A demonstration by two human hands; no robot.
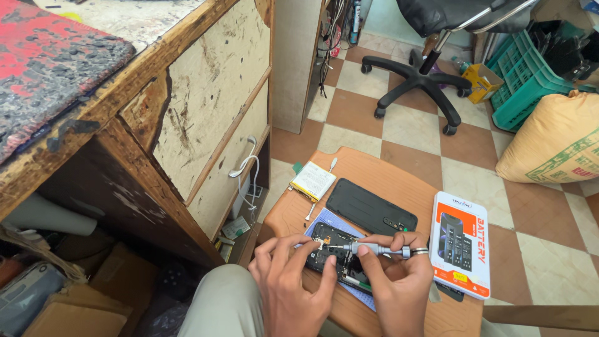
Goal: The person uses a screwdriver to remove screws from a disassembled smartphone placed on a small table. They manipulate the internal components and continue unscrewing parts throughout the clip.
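Fingers of the right hand (399, 278) were pinched narrow around a slim grey metal precision screwdriver (374, 249), its tip lying nearly level and pointing left onto the opened black smartphone (331, 249). The left hand (293, 284) curled close over the phone's near edge, thumb and forefinger steadying its body.

The opened phone lay on a small blue cutting mat (324, 219), at the near edge of the round-cornered orange wooden stool top (374, 171). Just beyond the phone on that stool top rested the removed black plastic back cover (369, 207), and farther left of it a flat white-and-yellow battery pack (314, 181). A white and orange cardboard battery box (460, 244) overhung the stool top's right edge. Left of the stool stood a worn wooden desk (199, 125); beyond it, a black swivel chair base (415, 81) on checkered floor tiles.

The phone looked light, stiff and fragile with its board exposed, so it seemed best held by the frame's outer edges, away from the circuitry. The screwdriver appeared smooth and thin, likely to slip unless held near its knurled collar.
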